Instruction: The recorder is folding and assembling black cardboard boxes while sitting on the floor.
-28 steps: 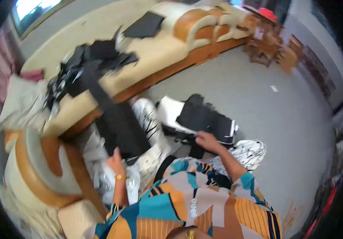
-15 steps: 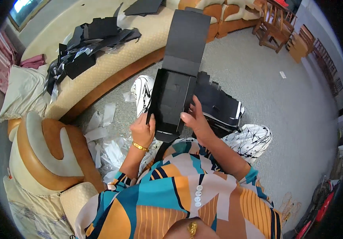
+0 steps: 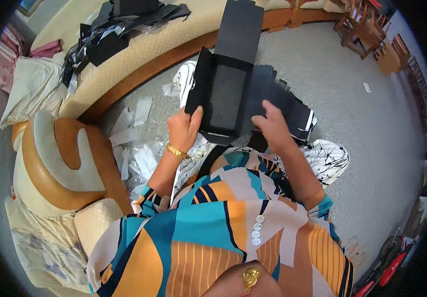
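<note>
The left hand [image 3: 184, 129] has its fingers gripping the left side of an open black cardboard box [image 3: 227, 94] between both hands; the right hand [image 3: 276, 131] spreads its fingers near the box's right side.

On my feed I see a long cream sofa [image 3: 174, 40] curving across the far left, with a white pillow [image 3: 34, 89] and a dark pink cloth [image 3: 46, 48] near its end, close to a pink curtain [image 3: 0, 59]. Upper right, I make out a wooden chair [image 3: 361, 32]; a small white card [image 3: 367, 87] lies on the grey floor [image 3: 377, 148].
</note>
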The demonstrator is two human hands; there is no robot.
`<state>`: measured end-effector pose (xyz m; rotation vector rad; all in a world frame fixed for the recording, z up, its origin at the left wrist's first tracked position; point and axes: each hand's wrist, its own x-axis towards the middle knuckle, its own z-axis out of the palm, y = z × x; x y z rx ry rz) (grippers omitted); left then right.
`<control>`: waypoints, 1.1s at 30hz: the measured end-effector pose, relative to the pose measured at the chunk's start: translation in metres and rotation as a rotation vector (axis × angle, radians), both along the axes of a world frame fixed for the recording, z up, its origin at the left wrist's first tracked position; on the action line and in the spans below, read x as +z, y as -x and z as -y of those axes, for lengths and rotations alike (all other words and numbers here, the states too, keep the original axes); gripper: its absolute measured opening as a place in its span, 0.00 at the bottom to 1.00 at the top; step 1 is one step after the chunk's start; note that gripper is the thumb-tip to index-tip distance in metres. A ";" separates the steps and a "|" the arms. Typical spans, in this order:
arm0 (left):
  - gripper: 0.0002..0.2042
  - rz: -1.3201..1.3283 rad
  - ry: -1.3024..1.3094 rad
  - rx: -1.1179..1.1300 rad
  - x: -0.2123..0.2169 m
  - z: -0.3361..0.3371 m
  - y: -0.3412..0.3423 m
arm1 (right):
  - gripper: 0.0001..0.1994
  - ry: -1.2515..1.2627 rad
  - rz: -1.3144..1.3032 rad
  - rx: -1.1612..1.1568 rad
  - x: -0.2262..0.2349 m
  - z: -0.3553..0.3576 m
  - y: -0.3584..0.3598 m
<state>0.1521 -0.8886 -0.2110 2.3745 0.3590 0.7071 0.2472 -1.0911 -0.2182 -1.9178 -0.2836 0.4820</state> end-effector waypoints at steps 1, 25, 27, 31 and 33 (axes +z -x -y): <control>0.15 0.006 0.025 -0.013 0.002 -0.001 -0.002 | 0.26 -0.087 -0.068 -0.034 0.017 -0.001 0.001; 0.18 0.185 0.154 -0.318 0.043 0.050 -0.025 | 0.15 0.460 0.691 0.646 0.084 0.003 0.030; 0.16 0.303 0.000 -0.319 0.052 0.048 -0.029 | 0.14 0.372 0.638 0.700 0.092 0.007 0.023; 0.11 0.449 -0.272 -0.651 0.080 0.046 -0.033 | 0.14 -0.126 0.430 0.765 0.091 0.013 0.015; 0.09 0.329 -0.198 -0.891 0.081 0.043 -0.037 | 0.12 -0.169 0.341 0.762 0.103 0.020 0.013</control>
